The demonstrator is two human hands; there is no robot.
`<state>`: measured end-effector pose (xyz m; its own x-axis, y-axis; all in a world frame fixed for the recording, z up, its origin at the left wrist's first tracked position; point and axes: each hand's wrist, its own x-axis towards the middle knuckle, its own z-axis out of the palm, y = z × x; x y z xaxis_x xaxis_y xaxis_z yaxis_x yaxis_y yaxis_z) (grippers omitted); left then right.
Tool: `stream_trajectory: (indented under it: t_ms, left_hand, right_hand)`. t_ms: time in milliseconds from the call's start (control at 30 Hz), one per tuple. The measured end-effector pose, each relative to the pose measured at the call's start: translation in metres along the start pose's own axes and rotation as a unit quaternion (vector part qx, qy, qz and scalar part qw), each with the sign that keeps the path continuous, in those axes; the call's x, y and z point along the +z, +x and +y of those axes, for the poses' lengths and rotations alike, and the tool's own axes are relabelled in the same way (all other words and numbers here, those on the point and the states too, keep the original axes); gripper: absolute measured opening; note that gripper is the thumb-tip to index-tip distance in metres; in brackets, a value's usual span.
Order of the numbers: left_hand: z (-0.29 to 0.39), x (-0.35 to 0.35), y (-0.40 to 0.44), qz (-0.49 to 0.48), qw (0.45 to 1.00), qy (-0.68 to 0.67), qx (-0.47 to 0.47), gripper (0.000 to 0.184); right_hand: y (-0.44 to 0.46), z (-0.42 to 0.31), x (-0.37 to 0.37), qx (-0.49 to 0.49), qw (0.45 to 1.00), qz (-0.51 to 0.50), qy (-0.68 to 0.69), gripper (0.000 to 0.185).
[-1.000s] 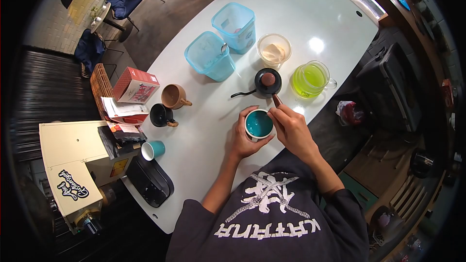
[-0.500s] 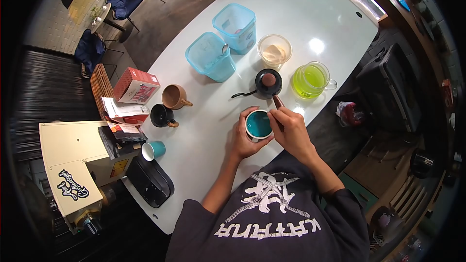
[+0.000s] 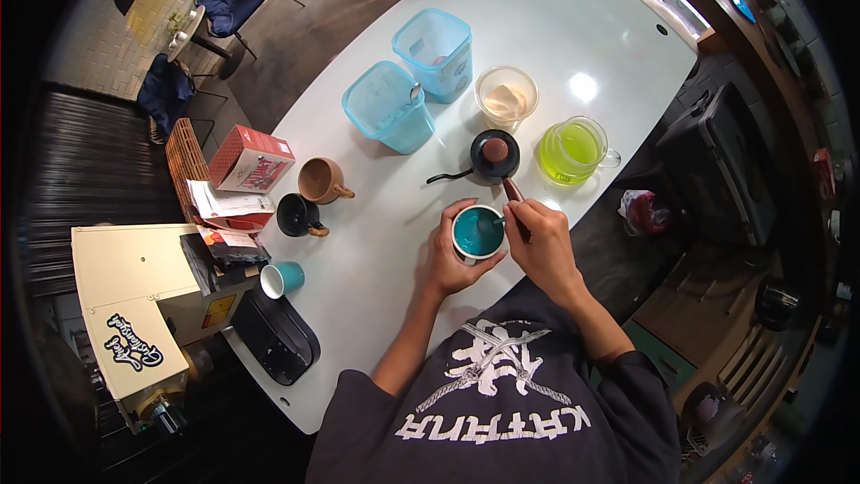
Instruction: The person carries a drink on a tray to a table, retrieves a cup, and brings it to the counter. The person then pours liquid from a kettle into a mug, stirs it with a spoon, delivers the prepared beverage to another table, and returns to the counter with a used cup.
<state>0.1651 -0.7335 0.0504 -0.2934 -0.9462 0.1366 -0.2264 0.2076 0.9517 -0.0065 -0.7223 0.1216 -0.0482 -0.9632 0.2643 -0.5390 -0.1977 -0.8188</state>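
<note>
My left hand [image 3: 454, 255] is wrapped around a light-rimmed cup [image 3: 460, 206], its inside coloured teal. A spoon [image 3: 485, 226] dips into the cup, its upper end closed in the fingers of my right hand [image 3: 541, 242]. Whatever liquid is in the cup is hard to tell from the teal lining. Just beyond the cup stands a black gooseneck kettle [image 3: 506, 166] with a brown lid knob. Its brown handle [image 3: 511, 190] reaches toward my right hand and is partly hidden by it; contact there is unclear.
Two blue tubs [image 3: 381, 99] and a clear bowl of pale powder [image 3: 506, 99] stand further back. A glass jug of green liquid [image 3: 571, 152] is at the right. Leftward are a brown mug [image 3: 321, 181], a black mug [image 3: 296, 215], a teal cup [image 3: 285, 279] and a cream machine [image 3: 134, 278].
The spoon has shifted slightly inside the cup, with more of its bowl showing. My right hand has moved a little right and down. My left hand stays around the cup.
</note>
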Motion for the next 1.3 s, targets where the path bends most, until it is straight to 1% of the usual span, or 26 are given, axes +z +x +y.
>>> stream_trajectory:
  t_ms: [100, 167, 300, 367, 400, 467, 500, 567, 667, 800, 867, 967, 1033, 1100, 1200, 1267, 1300]
  left_hand:
    - [-0.003, 0.001, -0.001, 0.0, 1.0, -0.003, 0.002, 0.087]
    - [-0.003, 0.0, 0.0, -0.003, 1.0, -0.006, -0.001, 0.087]
    - [-0.001, 0.0, -0.001, -0.004, 1.0, -0.011, -0.005, 0.087]
    - [0.0, 0.0, 0.0, -0.003, 1.0, -0.005, 0.001, 0.088]
    - [0.0, 0.0, 0.0, -0.002, 1.0, 0.002, 0.007, 0.088]
    - [-0.001, -0.001, 0.0, -0.005, 1.0, -0.001, 0.002, 0.088]
    - [-0.002, -0.001, 0.0, -0.008, 1.0, -0.005, -0.003, 0.088]
    - [0.0, -0.001, 0.0, -0.008, 1.0, -0.007, -0.003, 0.088]
    - [0.003, -0.001, 0.0, -0.004, 1.0, -0.007, -0.007, 0.087]
    - [0.001, -0.001, 0.001, -0.002, 1.0, 0.0, 0.007, 0.087]
    - [0.001, -0.001, 0.0, -0.005, 1.0, -0.004, 0.002, 0.087]
    - [0.003, -0.002, 0.0, -0.007, 1.0, -0.012, -0.009, 0.086]
    - [0.003, 0.0, 0.0, -0.008, 1.0, -0.016, -0.017, 0.086]
    - [0.0, 0.0, 0.0, 0.001, 1.0, 0.009, 0.006, 0.086]
    - [-0.002, 0.0, 0.001, -0.002, 1.0, -0.001, 0.016, 0.086]
    - [-0.002, 0.0, 0.0, -0.002, 1.0, 0.006, 0.016, 0.086]
    - [-0.002, 0.0, 0.0, -0.002, 1.0, 0.012, 0.015, 0.086]
  right_hand:
    - [0.002, -0.002, 0.001, 0.021, 1.0, 0.012, 0.001, 0.007]
    - [0.001, 0.001, 0.006, -0.005, 1.0, 0.0, 0.013, 0.006]
    - [0.0, 0.001, 0.005, -0.013, 1.0, -0.014, 0.014, 0.006]
    - [0.002, -0.005, 0.002, 0.018, 0.999, 0.024, 0.018, 0.006]
    - [0.002, -0.003, 0.003, 0.018, 0.999, 0.024, 0.018, 0.006]
    - [0.002, 0.0, 0.006, 0.02, 0.999, -0.01, 0.025, 0.007]
    - [0.002, 0.0, 0.006, 0.02, 0.999, -0.01, 0.025, 0.007]
    - [0.001, -0.001, 0.003, 0.0, 0.999, -0.032, 0.025, 0.007]
    - [0.002, -0.001, 0.0, 0.01, 1.0, -0.01, 0.0, 0.006]
    - [0.006, -0.003, 0.001, -0.002, 1.0, -0.012, 0.016, 0.007]
    - [0.007, -0.002, 0.0, -0.017, 0.997, -0.07, 0.039, 0.008]
    - [0.006, -0.002, -0.004, -0.027, 0.995, -0.089, 0.023, 0.008]
    - [0.008, -0.006, -0.008, -0.027, 0.996, -0.08, 0.012, 0.008]
    - [0.01, -0.006, -0.009, -0.028, 0.997, -0.071, 0.002, 0.008]
    - [0.012, -0.004, -0.006, -0.055, 0.996, -0.066, 0.018, 0.009]
    - [0.013, -0.002, -0.006, -0.085, 0.989, -0.111, 0.036, 0.011]
    - [0.013, -0.002, -0.007, -0.085, 0.989, -0.112, 0.035, 0.011]
